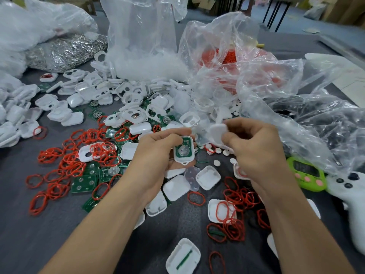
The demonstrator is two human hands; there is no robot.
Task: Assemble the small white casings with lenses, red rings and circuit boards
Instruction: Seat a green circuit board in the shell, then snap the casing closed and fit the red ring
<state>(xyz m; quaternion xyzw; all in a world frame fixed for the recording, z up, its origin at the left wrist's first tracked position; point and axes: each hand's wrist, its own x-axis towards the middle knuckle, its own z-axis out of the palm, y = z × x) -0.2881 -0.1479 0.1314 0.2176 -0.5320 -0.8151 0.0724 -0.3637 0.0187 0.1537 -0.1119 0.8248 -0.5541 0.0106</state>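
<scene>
My left hand (158, 153) grips a small white casing (184, 150) that has a green circuit board with a round silver cell seated in it. Just to the right and slightly higher, my right hand (256, 147) pinches a second white casing half (217, 134) between thumb and fingers. The two pieces are close but apart. Loose red rings (67, 161), green circuit boards (85, 182) and white casing halves (175, 187) lie scattered on the dark table below my hands. Small white round lenses (217, 162) lie near my right hand.
Clear plastic bags (276, 91) hold more parts: white pieces (150, 64), red rings (229, 56) and silver metal clips (65, 50). A green timer (308, 175) and a white game controller (351, 194) lie at the right. A pile of white casings (122, 95) fills the middle.
</scene>
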